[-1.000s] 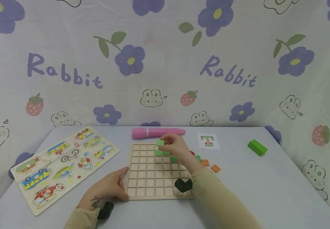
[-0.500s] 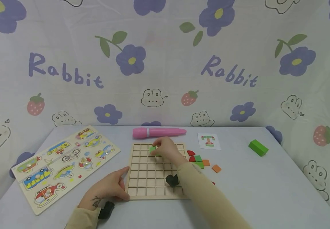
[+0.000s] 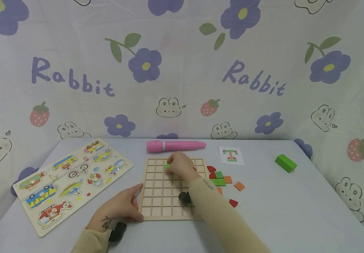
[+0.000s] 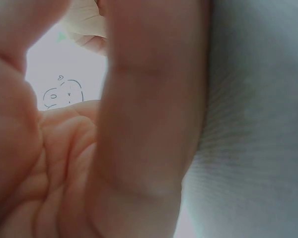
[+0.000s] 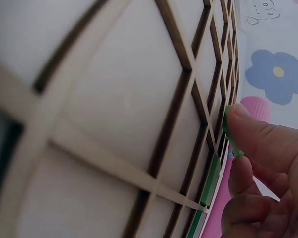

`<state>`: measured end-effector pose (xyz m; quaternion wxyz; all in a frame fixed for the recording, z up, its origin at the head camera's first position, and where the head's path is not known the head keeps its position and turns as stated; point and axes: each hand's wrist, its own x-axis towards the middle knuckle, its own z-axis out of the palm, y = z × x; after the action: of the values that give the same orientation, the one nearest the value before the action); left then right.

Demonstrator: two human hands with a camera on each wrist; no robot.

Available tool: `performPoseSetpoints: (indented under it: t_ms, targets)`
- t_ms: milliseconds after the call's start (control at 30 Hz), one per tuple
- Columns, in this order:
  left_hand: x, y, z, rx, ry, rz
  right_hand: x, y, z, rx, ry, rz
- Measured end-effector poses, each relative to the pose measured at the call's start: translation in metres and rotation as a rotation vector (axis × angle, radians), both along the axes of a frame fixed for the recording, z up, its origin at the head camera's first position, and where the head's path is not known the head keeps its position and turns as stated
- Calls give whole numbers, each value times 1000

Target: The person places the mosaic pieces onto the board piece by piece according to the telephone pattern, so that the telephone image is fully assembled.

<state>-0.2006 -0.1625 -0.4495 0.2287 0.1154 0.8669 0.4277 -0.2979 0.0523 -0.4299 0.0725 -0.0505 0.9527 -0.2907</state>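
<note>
My right hand (image 3: 180, 165) is over the far part of the wooden grid board (image 3: 157, 202). Between thumb and finger it pinches a green square tile (image 5: 229, 130), at a cell in the second row from the far edge. The right wrist view shows another green tile (image 5: 212, 181) seated in the grid beside it, and part of a further green one (image 5: 194, 225). My left hand (image 3: 118, 205) rests on the table against the board's left side. Its thumb touches near the front corner and its index finger lies higher along the edge. The right hand hides some cells.
Loose red, green and orange tiles (image 3: 239, 186) lie right of the board. A pattern card (image 3: 239, 160) and a green block (image 3: 285, 163) sit farther back. A pink pen-shaped object (image 3: 182, 146) lies behind the board; a vehicle puzzle (image 3: 87, 189) is at left.
My right hand has carried the green tile leftward and down from above the board's far edge to a second-row cell. The left hand has stayed at the board's edge.
</note>
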Motion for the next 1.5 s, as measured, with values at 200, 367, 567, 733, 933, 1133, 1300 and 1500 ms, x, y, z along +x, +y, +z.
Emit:
performPoseSetpoints:
  t_ms: [200, 367, 567, 733, 933, 1133, 1300, 1500]
  targets:
    - [1, 1, 1, -5, 3, -1, 1, -2, 0, 46, -4, -10]
    - [1, 2, 2, -9, 2, 4, 2, -2, 4, 27, 6, 0]
    - [2, 1, 2, -17, -1, 8, 4, 7, 25, -194, 12, -3]
    - [2, 2, 3, -13, 0, 10, 12, 34, 52, -389, 23, -22]
    - [3, 2, 3, -10, 5, 9, 34, 78, 76, -392, 79, -26]
    - [3, 2, 3, -7, 12, 6, 59, 115, 78, -302, 70, -61]
    - [3, 2, 3, -8, 16, 1, 78, 138, 63, -238, 0, -103]
    - [2, 2, 2, -10, 15, 3, 95, 157, 39, -76, -65, -119]
